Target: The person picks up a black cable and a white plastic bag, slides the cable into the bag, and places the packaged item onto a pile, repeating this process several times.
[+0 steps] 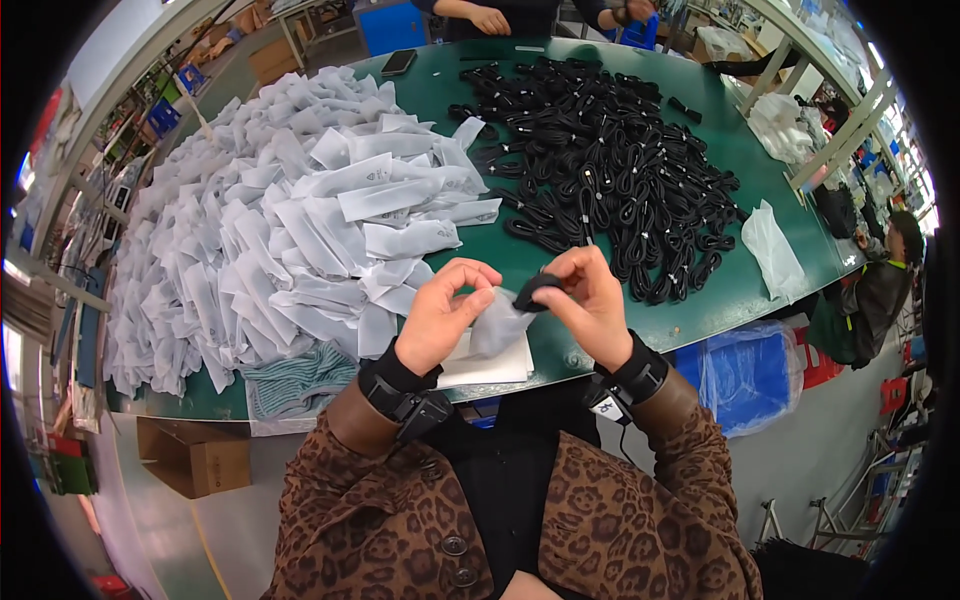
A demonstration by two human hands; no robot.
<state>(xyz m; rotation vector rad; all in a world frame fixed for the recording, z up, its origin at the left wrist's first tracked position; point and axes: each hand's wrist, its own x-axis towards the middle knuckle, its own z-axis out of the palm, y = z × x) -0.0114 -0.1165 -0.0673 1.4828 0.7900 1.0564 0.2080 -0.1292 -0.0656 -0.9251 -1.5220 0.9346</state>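
My left hand [445, 312] pinches the edge of a frosted plastic bag [497, 328] in front of me. In my right hand [588, 300] is a black coiled cable [538, 292], held between thumb and fingers at the bag's mouth. The cable's end nearest the bag touches or enters it; I cannot tell which. Beyond my right hand spreads a big heap of black bundled cables [610, 160], many with pale connector ends. To the left lies a large pile of filled frosted bags [250, 230]. White paper or card [490, 368] lies beneath my hands at the table edge.
The green table [700, 318] carries a striped cloth [300, 380], a phone [398, 62] and a loose white plastic bag [772, 250]. A blue bin [740, 380] with a clear liner stands at the right, a cardboard box [195, 457] at lower left. Across the table is another person's hand [489, 20].
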